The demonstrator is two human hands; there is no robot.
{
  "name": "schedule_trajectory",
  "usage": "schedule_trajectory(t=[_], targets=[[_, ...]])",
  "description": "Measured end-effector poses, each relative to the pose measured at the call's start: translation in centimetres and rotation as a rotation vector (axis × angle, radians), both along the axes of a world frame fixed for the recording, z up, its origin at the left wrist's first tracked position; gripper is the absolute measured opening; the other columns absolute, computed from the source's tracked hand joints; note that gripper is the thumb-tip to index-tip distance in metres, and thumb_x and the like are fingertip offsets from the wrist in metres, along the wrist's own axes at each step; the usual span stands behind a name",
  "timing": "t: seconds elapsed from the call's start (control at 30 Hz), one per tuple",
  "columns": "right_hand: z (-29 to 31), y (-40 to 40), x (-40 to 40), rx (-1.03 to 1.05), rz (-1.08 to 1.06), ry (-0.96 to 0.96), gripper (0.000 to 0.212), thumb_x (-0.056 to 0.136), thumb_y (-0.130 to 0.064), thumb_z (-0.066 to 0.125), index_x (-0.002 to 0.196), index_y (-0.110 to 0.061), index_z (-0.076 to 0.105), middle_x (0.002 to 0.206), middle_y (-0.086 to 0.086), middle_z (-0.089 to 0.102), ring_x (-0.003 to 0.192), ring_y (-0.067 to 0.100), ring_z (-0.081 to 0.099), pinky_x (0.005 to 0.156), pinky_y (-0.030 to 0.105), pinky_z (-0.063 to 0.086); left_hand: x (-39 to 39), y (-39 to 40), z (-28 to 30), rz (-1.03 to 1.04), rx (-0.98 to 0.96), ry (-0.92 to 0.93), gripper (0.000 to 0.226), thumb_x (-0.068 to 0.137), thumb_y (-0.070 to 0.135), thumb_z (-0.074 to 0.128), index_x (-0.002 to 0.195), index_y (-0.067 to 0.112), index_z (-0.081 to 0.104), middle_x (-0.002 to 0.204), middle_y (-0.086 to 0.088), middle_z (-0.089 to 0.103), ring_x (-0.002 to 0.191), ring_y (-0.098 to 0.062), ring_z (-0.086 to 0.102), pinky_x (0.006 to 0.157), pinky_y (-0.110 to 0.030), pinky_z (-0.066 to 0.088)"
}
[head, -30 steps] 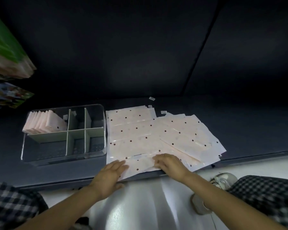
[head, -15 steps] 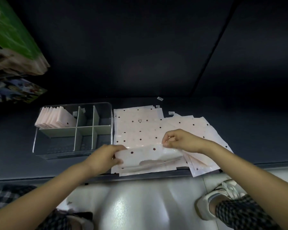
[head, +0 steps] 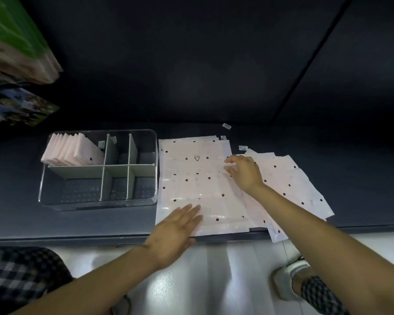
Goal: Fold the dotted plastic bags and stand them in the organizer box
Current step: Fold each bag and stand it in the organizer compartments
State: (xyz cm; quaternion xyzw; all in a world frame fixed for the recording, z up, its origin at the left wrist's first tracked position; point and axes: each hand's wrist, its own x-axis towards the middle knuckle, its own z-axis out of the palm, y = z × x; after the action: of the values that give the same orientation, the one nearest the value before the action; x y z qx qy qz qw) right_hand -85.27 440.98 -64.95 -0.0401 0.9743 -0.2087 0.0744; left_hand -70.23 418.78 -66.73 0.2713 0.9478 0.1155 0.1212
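Here your left hand (head: 176, 226) lies flat, fingers straight and close together, on the near left corner of the top pale pink plastic bag with dark dots (head: 196, 185). This bag is spread flat on the dark grey desk (head: 350, 178), just beside the right wall of the clear plastic organizer box with grey dividers (head: 98, 169). Its near edge reaches the front edge of the desk. A small triangle mark is printed near its far end.

Your right hand (head: 245, 172) rests on the right edge of the same bag, toward the far side. Its fingers are a little bent and spread, and they hold nothing; I cannot tell if they press the sheet or only touch it.

More dotted bags (head: 291, 189) lie fanned out under and to the right of the top one, partly overlapping.

In the organizer box, a row of folded pink bags (head: 71, 151) stands leaning in the far left compartment. Two small white labels (head: 226, 126) lie on the desk behind the bags.

At the far left you see a green package (head: 16, 37) and a colourful printed pack (head: 18, 108) below it. A grey shoe (head: 287, 280) is on the pale floor at the lower right.
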Motion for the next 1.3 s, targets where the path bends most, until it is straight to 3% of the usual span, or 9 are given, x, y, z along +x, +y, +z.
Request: schedule_trajectory(t=[0.1,0.23,0.33,0.5,0.67,0.73,0.87,1.03,1.3], targets=[[-0.5,-0.5,3.8,-0.050,0.132,0.140,0.025,0.094,-0.016,0.053,0.118,-0.012,0.061,0.120,0.007,0.063,0.115,0.028,0.051,0.095,0.035,0.042,0.3,0.4,-0.8,-0.052,-0.122,0.071,0.071,0.085,0.048,0.063,0.144,0.016,0.038,0.155,-0.003,0.025,0.142,-0.018,0.027,0.117,-0.034,0.015],[-2.4,-0.8,10.9,0.075,0.502,0.338,0.036,0.085,-0.018,0.067,0.120,-0.010,0.064,0.125,0.009,0.063,0.115,0.027,0.060,0.097,0.043,0.047,0.3,0.7,-2.6,-0.152,-0.252,0.025,0.073,0.099,0.052,0.024,0.144,0.016,-0.020,0.148,0.001,-0.031,0.137,-0.018,-0.030,0.106,-0.036,-0.029],[-3.9,-0.1,14.1,0.290,0.685,0.283,0.059,0.082,-0.046,0.067,0.130,-0.014,0.056,0.138,0.002,0.053,0.126,0.018,0.051,0.102,0.040,0.043,0.3,0.6,-3.6,-0.210,-0.294,0.049,0.074,0.098,0.057,0.018,0.140,0.016,-0.028,0.146,0.001,-0.036,0.132,-0.019,-0.038,0.107,-0.037,-0.031],[-4.6,4.0,15.0,0.477,0.669,0.239,0.064,0.088,-0.057,0.044,0.135,-0.014,0.051,0.143,0.001,0.046,0.131,0.015,0.045,0.113,0.036,0.026,0.5,-1.1,-2.7,-0.209,-0.253,0.164,0.072,0.095,0.061,0.016,0.150,0.016,0.006,0.158,-0.003,0.000,0.145,-0.024,-0.001,0.120,-0.040,0.007],[-3.3,7.0,15.1,0.461,0.543,0.189,0.064,0.096,-0.051,0.019,0.122,-0.014,0.064,0.132,0.001,0.058,0.122,0.015,0.055,0.111,0.033,0.024,0.8,-5.8,-1.4,-0.230,-0.271,0.113,0.073,0.090,0.063,0.022,0.135,0.014,0.051,0.142,-0.004,0.048,0.130,-0.018,0.046,0.095,-0.041,0.050],[-2.8,7.0,14.7,0.391,0.497,0.283,0.059,0.097,-0.048,0.023,0.106,-0.017,0.073,0.121,-0.001,0.066,0.112,0.015,0.062,0.104,0.032,0.040,0.9,-6.6,-1.3,-0.228,-0.276,0.102,0.074,0.090,0.065,0.021,0.134,0.014,0.052,0.141,-0.004,0.049,0.129,-0.017,0.047,0.095,-0.040,0.050],[-2.0,5.0,13.1,0.185,0.419,0.315,0.019,0.076,-0.026,0.078,0.091,-0.014,0.075,0.107,0.001,0.071,0.100,0.020,0.068,0.083,0.035,0.056,1.0,-5.1,-0.3,-0.103,-0.152,0.061,0.079,0.094,0.062,0.008,0.125,0.015,0.062,0.135,-0.002,0.056,0.123,-0.016,0.054,0.099,-0.037,0.045],[-2.6,2.8,11.6,0.145,0.458,0.135,0.027,0.087,-0.022,0.065,0.111,-0.010,0.066,0.119,0.005,0.062,0.109,0.022,0.057,0.090,0.031,0.048,-0.1,-3.0,-1.7,0.090,0.107,-0.032,0.058,0.093,0.058,0.030,0.135,0.023,0.049,0.144,0.005,0.041,0.134,-0.009,0.035,0.108,-0.019,0.025],[-1.6,1.1,10.8,0.365,0.700,0.338,0.034,0.043,-0.004,0.083,0.072,-0.017,0.073,0.073,-0.005,0.069,0.061,0.013,0.064,0.045,0.017,0.047,-1.8,-1.6,-2.4,0.137,0.045,-0.017,0.045,0.093,0.051,0.045,0.133,0.028,0.046,0.137,0.008,0.040,0.129,-0.011,0.034,0.103,-0.021,0.029]])
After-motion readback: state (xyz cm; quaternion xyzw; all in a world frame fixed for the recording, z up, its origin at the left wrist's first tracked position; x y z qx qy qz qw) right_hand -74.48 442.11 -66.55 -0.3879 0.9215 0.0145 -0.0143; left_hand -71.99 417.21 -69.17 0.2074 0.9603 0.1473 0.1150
